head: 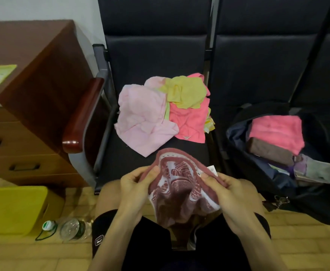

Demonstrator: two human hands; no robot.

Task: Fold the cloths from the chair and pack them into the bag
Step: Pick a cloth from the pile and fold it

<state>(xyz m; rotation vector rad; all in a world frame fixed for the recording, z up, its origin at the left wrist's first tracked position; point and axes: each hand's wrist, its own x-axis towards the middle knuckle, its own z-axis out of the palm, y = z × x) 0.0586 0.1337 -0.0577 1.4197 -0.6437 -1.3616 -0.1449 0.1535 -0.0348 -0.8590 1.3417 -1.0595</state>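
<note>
A maroon towel with a white pattern (179, 184) hangs between my hands over my lap. My left hand (135, 185) pinches its upper left edge, and my right hand (228, 189) pinches its upper right edge near a white label. On the dark chair seat (140, 159) lies a loose pile: a pale pink cloth (142, 118), a yellow cloth (185, 90) on top and a bright pink cloth (189, 122). An open dark bag (258, 173) sits on the seat to the right. Inside it lie a folded bright pink cloth (277, 132) and a folded brown cloth (269, 151).
A wooden armrest (82, 116) borders the chair's left side, with a wooden drawer cabinet (23, 106) beyond it. On the floor at lower left stand a yellow box (13, 210) and a plastic bottle (70, 228). Papers (316, 171) lie in the bag's front.
</note>
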